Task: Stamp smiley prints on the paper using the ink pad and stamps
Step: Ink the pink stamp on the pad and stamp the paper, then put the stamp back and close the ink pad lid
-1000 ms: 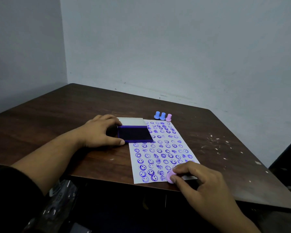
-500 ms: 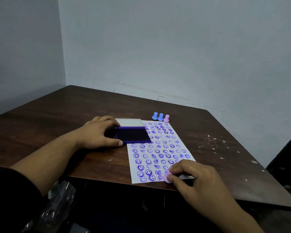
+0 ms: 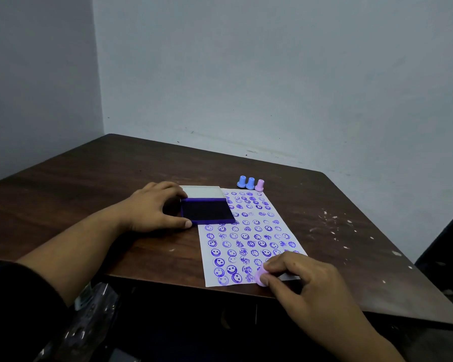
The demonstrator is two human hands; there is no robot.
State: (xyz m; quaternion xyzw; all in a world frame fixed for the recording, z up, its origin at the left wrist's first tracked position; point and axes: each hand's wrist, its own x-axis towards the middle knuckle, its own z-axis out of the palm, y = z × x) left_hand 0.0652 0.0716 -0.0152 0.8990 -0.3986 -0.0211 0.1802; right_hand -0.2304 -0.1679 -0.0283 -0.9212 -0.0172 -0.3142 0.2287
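Head view: looked forward and down across a dark wooden table (image 3: 89, 194) set into a corner of pale walls.
Paper: white sheet (image 3: 249, 236) lay flat near the front edge of the table, slightly angled, covered in rows of purple smiley prints; bottom right corner hidden under the right hand.
Ink pad: open purple pad (image 3: 207, 211) sat at the upper left corner of the paper, overlapping its edge; pale lid (image 3: 203, 192) folded back flat behind it.
Left hand: (image 3: 152, 207) rested on the table at the left side of the ink pad, fingers spread and curved around its far corner, thumb stretched along its near edge, touching the case and holding it in place.
Right hand: (image 3: 306, 283) hovered low over the bottom right of the paper, thumb and fingertips pressed together on a small pink stamp (image 3: 260, 278).
Pink stamp in hand: sat at the near edge of the sheet, just right of the last row of prints; contact with the paper could not be told, base hidden by the fingers.
Spare stamps: two blue stamps (image 3: 246, 182) and one pink spare stamp (image 3: 259, 185) stood upright in a tight row on the table just beyond the top edge of the paper.
Table marks: white flecks (image 3: 335, 226) scattered on the wood to the right of the sheet.
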